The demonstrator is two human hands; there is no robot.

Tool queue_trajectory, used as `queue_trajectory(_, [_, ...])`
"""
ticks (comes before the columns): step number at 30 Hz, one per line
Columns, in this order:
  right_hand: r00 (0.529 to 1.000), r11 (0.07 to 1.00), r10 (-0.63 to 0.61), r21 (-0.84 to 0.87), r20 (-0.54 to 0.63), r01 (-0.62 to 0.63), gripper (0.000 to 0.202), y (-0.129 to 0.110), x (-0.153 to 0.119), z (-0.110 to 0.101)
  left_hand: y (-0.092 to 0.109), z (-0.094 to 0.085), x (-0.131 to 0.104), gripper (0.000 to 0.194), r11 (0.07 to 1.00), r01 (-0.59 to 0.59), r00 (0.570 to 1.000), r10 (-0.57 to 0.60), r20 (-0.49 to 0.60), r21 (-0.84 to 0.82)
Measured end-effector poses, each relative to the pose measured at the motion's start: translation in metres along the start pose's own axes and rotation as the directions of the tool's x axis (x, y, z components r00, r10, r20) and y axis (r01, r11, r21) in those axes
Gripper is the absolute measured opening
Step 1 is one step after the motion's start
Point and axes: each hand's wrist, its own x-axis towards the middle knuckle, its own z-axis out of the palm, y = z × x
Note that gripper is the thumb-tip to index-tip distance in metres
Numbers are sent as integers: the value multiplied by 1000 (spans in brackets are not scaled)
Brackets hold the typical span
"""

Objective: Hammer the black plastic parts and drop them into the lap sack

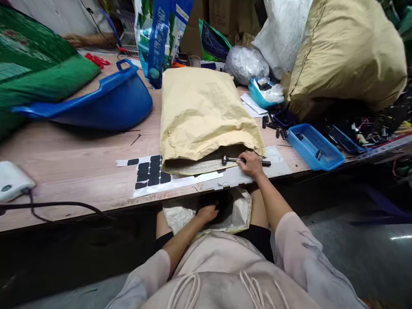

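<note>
On the table edge, my right hand (251,164) has its fingers wrapped round a small metal tool with a dark handle (266,163), at the open mouth of a flat yellow woven sack (206,111). My left hand (208,213) is below the table edge, in the mouth of a white-lined bag (243,210) on my lap; its fingertips are lost in the dark inside. A white sheet with black stickers (154,171) lies left of the sack's mouth. Under the tool and my right hand is a grey flat piece (277,165).
A blue scoop-shaped basin (112,103) and green sack (38,73) stand left. Near the front left are a white device (13,182) and cable. Right are a blue basket (315,146), black parts and a big tan sack (347,56). Another person's arm (93,40) shows at the back left.
</note>
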Motion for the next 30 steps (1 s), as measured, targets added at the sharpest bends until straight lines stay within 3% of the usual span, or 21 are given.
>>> queue_trajectory(4, [1000, 1000, -10, 2, -10, 10, 11, 2, 0, 0, 2, -33, -22, 25, 958, -254, 951, 273, 143, -135])
queue_trajectory(6, [1000, 1000, -10, 2, -24, 10, 10, 2, 0, 1, 6, -68, -32, 37, 871, -362, 878, 438, 192, -331])
queue_trajectory(7, [999, 1000, -10, 2, -30, 10, 10, 2, 0, 1, 8, -88, -35, 43, 832, -386, 867, 475, 152, -397])
queue_trajectory(10, [999, 1000, -4, 4, -36, 5, 10, 1, 0, 1, 15, -150, -30, 43, 829, -452, 891, 405, -203, -329])
queue_trajectory(12, [1000, 1000, -1, 11, -31, 1, 10, 1, 0, 1, 18, -183, -15, 32, 903, -398, 851, 296, -434, -164])
queue_trajectory(15, [999, 999, 4, 32, -37, -3, 9, 1, 0, 2, 19, -211, 11, 28, 972, -233, 756, 188, -627, 10])
queue_trajectory(18, [999, 998, 27, 59, -33, -25, 9, 2, -1, 4, 21, -222, 30, 40, 979, -165, 647, 197, -737, 116])
queue_trajectory(20, [999, 997, 38, 70, -24, -36, 10, 2, -1, 5, 24, -224, 37, 40, 974, -148, 604, 226, -764, 171])
queue_trajectory(25, [999, 997, 37, 70, -30, -35, 12, 3, -2, 7, 28, -215, 45, 26, 964, -117, 602, 261, -755, 240])
queue_trajectory(30, [999, 997, 44, 68, -20, -42, 12, 2, -1, 8, 19, -202, 41, 19, 955, -81, 591, 276, -758, 285])
